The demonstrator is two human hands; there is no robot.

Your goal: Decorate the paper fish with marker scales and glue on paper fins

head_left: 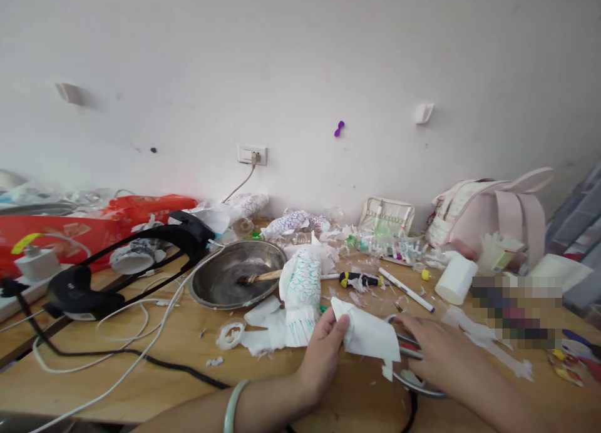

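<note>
My left hand (326,351) pinches a white sheet of paper (373,334) between thumb and fingers; the sheet is bent, and a small strip hangs from its lower edge. At the sheet's right end, my right hand (434,345) is closed round a pair of scissors (410,346) with large grey loops. The blades are mostly hidden behind the paper. Left of the sheet lies a white paper fish (303,286) with green scale marks and a fringed tail. A wooden-handled brush (265,275) rests in a metal bowl (200,289), partly behind the fish.
A roll of white tissue (455,280) and a white marker (406,289) lie beyond my hands. Farther back are a pink backpack (498,217), a pen case (387,214) and purple-marked fish (291,222). At left are a black headset (89,295), red bags (150,204) and loose cables (154,342).
</note>
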